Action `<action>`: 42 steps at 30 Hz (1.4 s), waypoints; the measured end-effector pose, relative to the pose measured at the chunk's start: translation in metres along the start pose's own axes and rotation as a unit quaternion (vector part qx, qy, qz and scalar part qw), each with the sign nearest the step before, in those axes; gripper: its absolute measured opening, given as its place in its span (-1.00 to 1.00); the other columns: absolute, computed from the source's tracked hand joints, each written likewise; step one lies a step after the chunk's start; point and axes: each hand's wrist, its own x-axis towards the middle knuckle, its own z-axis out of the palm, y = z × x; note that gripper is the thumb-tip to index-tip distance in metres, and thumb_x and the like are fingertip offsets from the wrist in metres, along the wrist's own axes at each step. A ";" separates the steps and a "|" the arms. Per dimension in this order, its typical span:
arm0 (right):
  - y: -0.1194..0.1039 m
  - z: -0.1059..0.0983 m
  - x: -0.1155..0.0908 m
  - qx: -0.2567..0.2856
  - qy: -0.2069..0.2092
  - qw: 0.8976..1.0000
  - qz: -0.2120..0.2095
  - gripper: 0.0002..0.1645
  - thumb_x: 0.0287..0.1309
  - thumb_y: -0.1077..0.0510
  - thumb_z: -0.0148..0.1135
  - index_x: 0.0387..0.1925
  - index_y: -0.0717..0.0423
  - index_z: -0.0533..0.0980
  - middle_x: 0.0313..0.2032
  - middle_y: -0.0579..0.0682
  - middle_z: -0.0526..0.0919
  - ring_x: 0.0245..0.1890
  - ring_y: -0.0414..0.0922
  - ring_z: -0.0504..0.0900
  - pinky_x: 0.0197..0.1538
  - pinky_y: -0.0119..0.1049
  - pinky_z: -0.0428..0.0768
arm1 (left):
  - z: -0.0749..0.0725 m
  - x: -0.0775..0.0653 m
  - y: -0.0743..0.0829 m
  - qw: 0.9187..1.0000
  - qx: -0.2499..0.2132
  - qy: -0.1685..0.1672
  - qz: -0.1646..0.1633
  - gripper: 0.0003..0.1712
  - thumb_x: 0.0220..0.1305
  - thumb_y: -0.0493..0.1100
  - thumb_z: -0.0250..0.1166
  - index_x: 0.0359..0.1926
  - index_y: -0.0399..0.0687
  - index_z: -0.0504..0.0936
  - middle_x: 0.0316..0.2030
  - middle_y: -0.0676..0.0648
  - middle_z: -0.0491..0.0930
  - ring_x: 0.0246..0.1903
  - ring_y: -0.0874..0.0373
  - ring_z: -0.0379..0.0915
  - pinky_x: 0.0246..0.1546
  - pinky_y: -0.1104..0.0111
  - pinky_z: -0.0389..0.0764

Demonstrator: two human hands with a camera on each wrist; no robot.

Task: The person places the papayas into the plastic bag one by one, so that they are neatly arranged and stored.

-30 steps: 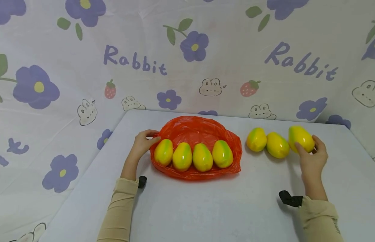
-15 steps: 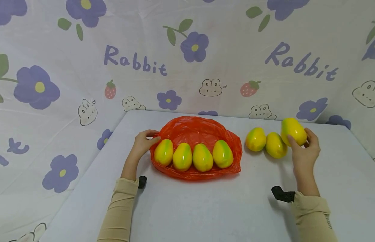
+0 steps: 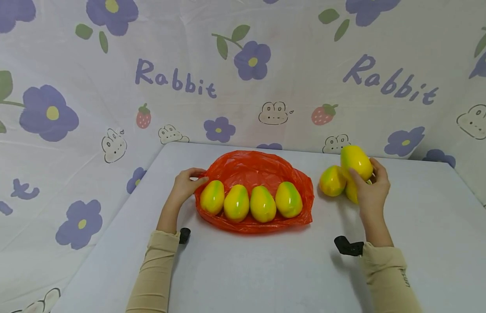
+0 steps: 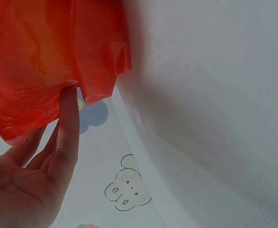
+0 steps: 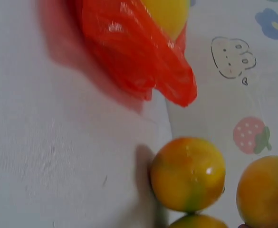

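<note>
My left hand (image 3: 186,182) pinches the left rim of an open red plastic bag (image 3: 252,171), thumb over the edge. In the left wrist view its fingers reach up against the red plastic (image 4: 39,61). Several glossy yellow-green fruits (image 3: 236,203), egg-shaped like mangoes, sit in a row inside the bag. My right hand (image 3: 373,189) grips another such fruit (image 3: 355,161), raised above the table, between thumb and fingers; the right wrist view shows this held fruit (image 5: 264,192) at its right edge. Below and left of it are two more fruits, one whole (image 3: 332,181), the other (image 3: 351,192) partly hidden.
The white table (image 3: 266,269) ends at the back against a hanging cloth (image 3: 293,74) printed with flowers, rabbits and strawberries. Black wrist-worn pieces stick out from both sleeves, one by the right cuff (image 3: 348,246).
My right hand has carried its fruit leftward and a little up, from the right of the two loose fruits to over them. The left hand and the bag have stayed put.
</note>
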 end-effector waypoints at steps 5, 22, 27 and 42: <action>-0.003 0.014 -0.005 -0.011 -0.017 1.000 -0.003 -0.21 0.27 0.07 0.23 0.46 -0.09 0.15 0.46 -0.06 0.21 0.45 -0.05 0.23 0.49 -0.25 0.24 | 0.000 0.000 -0.001 1.000 -0.001 0.000 -0.001 -0.50 0.37 -0.03 0.20 0.25 -0.11 0.48 0.22 -0.25 0.48 0.19 -0.16 0.39 0.11 0.10 0.62; -0.009 0.054 -0.027 -0.022 -0.081 0.996 -0.031 -0.18 0.25 0.01 0.26 0.47 -0.11 0.14 0.43 -0.05 0.25 0.40 -0.03 0.28 0.44 -0.13 0.34 | 0.000 0.001 -0.002 1.000 0.003 -0.001 -0.002 -0.51 0.37 -0.04 0.20 0.26 -0.11 0.48 0.22 -0.25 0.48 0.19 -0.16 0.40 0.10 0.10 0.63; -0.008 0.065 -0.030 -0.029 -0.091 0.994 -0.045 -0.19 0.25 0.03 0.26 0.46 -0.06 0.15 0.43 -0.02 0.27 0.37 -0.02 0.31 0.44 -0.14 0.34 | 0.000 0.001 -0.001 1.000 -0.001 0.000 -0.005 -0.51 0.37 -0.04 0.21 0.25 -0.09 0.49 0.22 -0.23 0.48 0.19 -0.15 0.39 0.11 0.10 0.62; -0.011 0.099 -0.046 -0.008 -0.141 0.989 -0.041 -0.23 0.27 0.10 0.25 0.44 0.00 0.18 0.42 0.03 0.26 0.36 0.04 0.29 0.41 -0.10 0.39 | 0.000 0.000 0.001 1.000 0.006 0.000 -0.005 -0.51 0.37 -0.03 0.20 0.26 -0.10 0.48 0.23 -0.23 0.48 0.19 -0.15 0.38 0.13 0.10 0.61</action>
